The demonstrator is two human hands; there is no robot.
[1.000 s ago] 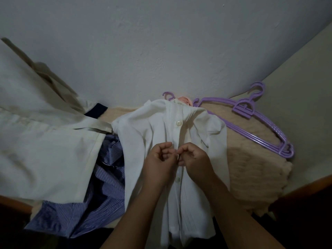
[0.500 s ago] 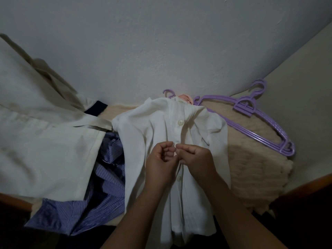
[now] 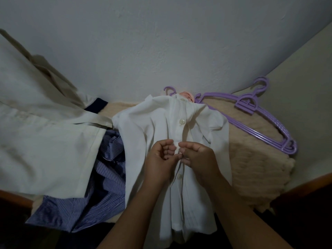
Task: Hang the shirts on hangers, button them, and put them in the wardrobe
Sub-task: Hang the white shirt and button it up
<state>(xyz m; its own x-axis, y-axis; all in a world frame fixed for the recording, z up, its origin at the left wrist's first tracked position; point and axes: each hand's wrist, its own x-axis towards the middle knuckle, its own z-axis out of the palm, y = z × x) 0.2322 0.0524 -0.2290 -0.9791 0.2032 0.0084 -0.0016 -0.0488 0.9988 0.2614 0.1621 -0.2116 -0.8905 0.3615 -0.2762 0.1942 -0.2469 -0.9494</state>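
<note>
A small white shirt (image 3: 143,133) lies front-up on a beige blanket (image 3: 255,168), with a purple hanger hook (image 3: 169,89) poking out at its collar. Two of its buttons show above my hands and one below. My left hand (image 3: 159,162) and my right hand (image 3: 199,159) meet at the middle of the placket, each pinching the fabric at a button spot hidden by my fingers. A blue striped shirt (image 3: 100,186) lies crumpled to the left, partly under a cream shirt (image 3: 41,150).
Several purple hangers (image 3: 260,123) lie stacked on the blanket at the right, by the wall. A pale wall rises right behind the shirts. A wooden edge (image 3: 305,186) shows at the lower right, and something pink (image 3: 187,95) sits behind the collar.
My hands stay at the same button spot on the placket; the fingers shifted only slightly. The shirt has not moved.
</note>
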